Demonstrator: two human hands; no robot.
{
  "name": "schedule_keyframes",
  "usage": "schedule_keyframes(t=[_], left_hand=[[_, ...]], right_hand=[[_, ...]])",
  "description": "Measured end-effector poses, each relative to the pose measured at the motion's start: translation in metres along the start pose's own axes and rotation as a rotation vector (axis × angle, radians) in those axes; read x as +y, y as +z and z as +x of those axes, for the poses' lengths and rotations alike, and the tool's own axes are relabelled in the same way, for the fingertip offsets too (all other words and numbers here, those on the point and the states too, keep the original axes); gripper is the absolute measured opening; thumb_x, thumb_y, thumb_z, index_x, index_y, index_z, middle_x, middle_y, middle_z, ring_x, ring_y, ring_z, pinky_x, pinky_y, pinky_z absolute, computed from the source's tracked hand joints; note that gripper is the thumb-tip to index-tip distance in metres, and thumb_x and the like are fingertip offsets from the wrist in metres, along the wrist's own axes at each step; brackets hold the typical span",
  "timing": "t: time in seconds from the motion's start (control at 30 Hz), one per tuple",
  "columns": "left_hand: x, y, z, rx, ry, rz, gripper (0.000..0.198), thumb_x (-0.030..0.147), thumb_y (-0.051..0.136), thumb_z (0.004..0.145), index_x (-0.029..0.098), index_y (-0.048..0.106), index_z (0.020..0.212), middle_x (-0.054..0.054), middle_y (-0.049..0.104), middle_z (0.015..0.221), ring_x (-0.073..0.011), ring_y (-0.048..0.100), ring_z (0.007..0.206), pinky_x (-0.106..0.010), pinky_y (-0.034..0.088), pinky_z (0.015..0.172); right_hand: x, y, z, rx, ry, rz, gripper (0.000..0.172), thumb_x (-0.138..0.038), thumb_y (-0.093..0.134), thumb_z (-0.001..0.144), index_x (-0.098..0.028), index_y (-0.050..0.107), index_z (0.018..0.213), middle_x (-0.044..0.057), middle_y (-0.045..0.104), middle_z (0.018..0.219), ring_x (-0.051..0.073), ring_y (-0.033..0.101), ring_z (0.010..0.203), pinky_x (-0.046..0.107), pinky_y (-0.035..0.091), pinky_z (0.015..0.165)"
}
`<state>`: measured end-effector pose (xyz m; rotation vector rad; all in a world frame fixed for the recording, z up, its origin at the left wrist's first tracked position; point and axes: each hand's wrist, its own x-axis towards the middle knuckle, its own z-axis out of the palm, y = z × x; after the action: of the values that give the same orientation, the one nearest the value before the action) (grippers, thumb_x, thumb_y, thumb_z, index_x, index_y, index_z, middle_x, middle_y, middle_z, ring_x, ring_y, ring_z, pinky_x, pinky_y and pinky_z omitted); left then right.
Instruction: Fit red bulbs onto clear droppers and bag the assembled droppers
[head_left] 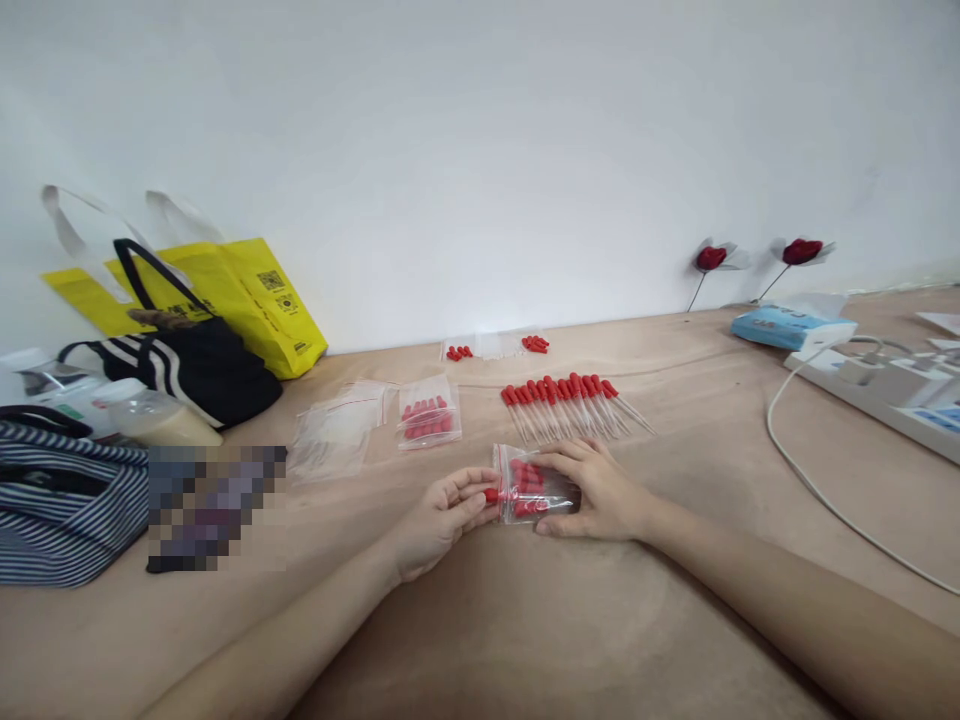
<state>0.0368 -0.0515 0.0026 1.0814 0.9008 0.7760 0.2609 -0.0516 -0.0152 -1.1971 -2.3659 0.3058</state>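
Observation:
My left hand [450, 515] pinches a small red rubber cap [490, 495] at the left, open-edge side of a clear zip bag [559, 492]. Several red caps lie inside that bag. My right hand [592, 492] rests on the bag's right part, thumb and fingers spread over it. Just behind, a row of droppers with red tops [559, 390] lies side by side. Left of them is another zip bag [430, 412] with several red caps in it.
Flat clear bags [330, 435] lie at the left. More red caps [535, 344] sit on a bag by the wall. Yellow [262, 300] and black bags [225, 375] stand far left. A tissue pack [787, 327], power strip [885, 400] and white cable [806, 475] lie right.

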Motion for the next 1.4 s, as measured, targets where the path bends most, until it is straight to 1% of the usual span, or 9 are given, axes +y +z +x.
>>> schedule_keyframes(t=[0.23,0.47,0.67,0.8,0.9,1.1,1.17,1.3,1.4], left_hand=[[0.001,-0.001,0.013,-0.023,0.023,0.232,0.032,0.026,0.073,0.058,0.017,0.052,0.079,-0.003,0.067,0.081,-0.0134,0.063,0.071,-0.028,0.048,0.071],[-0.001,0.009,0.020,0.110,0.119,0.431,0.029,0.020,0.072,0.052,0.015,0.051,0.070,0.002,0.059,0.063,-0.0093,0.056,0.056,-0.022,0.044,0.055],[-0.001,0.005,0.016,0.186,0.222,0.444,0.024,0.030,0.066,0.059,0.016,0.053,0.074,-0.001,0.058,0.070,-0.0120,0.054,0.065,-0.025,0.042,0.062],[-0.007,0.003,0.010,0.298,0.206,0.577,0.035,0.039,0.060,0.066,0.017,0.049,0.091,0.003,0.056,0.062,-0.0115,0.047,0.055,-0.024,0.035,0.055],[-0.012,0.007,0.006,0.264,0.201,0.620,0.053,0.036,0.064,0.063,0.018,0.040,0.107,0.006,0.056,0.059,-0.0104,0.043,0.050,-0.023,0.032,0.052],[0.003,0.003,0.002,0.135,0.078,0.640,0.050,0.028,0.064,0.060,0.018,0.043,0.104,0.010,0.045,0.047,-0.0090,0.039,0.043,-0.021,0.029,0.048],[0.009,-0.004,0.005,0.165,0.118,0.716,0.047,0.031,0.067,0.056,0.019,0.049,0.098,0.008,0.046,0.050,-0.0106,0.043,0.047,-0.021,0.031,0.049],[0.014,-0.016,0.023,0.308,0.370,0.870,0.039,0.039,0.071,0.052,0.020,0.060,0.085,-0.004,0.059,0.085,-0.0196,0.053,0.079,-0.026,0.039,0.064],[0.017,-0.015,0.044,0.201,0.242,0.906,0.043,0.040,0.072,0.050,0.019,0.061,0.086,-0.002,0.059,0.076,-0.0173,0.054,0.068,-0.024,0.039,0.057]], right_hand=[[0.001,0.001,-0.001,0.012,-0.017,0.006,0.066,-0.057,0.060,0.063,-0.021,0.050,0.117,0.009,0.054,0.115,0.025,0.048,0.105,0.042,0.030,0.089],[0.002,0.002,-0.001,0.012,-0.034,-0.003,0.065,-0.057,0.060,0.063,-0.022,0.049,0.117,0.009,0.053,0.115,0.025,0.047,0.105,0.041,0.031,0.088],[0.002,-0.005,-0.003,0.027,-0.046,-0.029,0.069,-0.061,0.061,0.060,-0.020,0.051,0.115,0.009,0.054,0.115,0.026,0.047,0.104,0.041,0.030,0.087],[0.002,-0.012,-0.003,0.093,0.050,-0.069,0.050,-0.058,0.051,0.073,-0.023,0.056,0.107,0.006,0.060,0.105,0.023,0.051,0.096,0.039,0.031,0.080],[0.005,-0.012,-0.002,0.140,0.137,-0.102,0.036,-0.051,0.044,0.081,-0.023,0.060,0.096,0.004,0.064,0.091,0.021,0.053,0.087,0.037,0.031,0.075],[0.010,-0.007,-0.002,0.153,0.142,-0.109,0.028,-0.046,0.048,0.081,-0.023,0.062,0.089,0.004,0.064,0.084,0.020,0.054,0.082,0.036,0.030,0.073],[0.009,-0.006,-0.002,0.129,0.108,-0.096,0.027,-0.044,0.050,0.080,-0.022,0.062,0.089,0.003,0.063,0.083,0.019,0.053,0.081,0.036,0.031,0.072],[0.005,-0.006,-0.002,0.087,0.063,-0.076,0.025,-0.043,0.053,0.078,-0.023,0.062,0.088,0.003,0.062,0.085,0.019,0.052,0.081,0.035,0.031,0.071],[0.003,-0.005,-0.001,0.087,0.057,-0.050,0.025,-0.043,0.053,0.078,-0.023,0.062,0.089,0.003,0.062,0.088,0.019,0.053,0.083,0.035,0.031,0.072]])
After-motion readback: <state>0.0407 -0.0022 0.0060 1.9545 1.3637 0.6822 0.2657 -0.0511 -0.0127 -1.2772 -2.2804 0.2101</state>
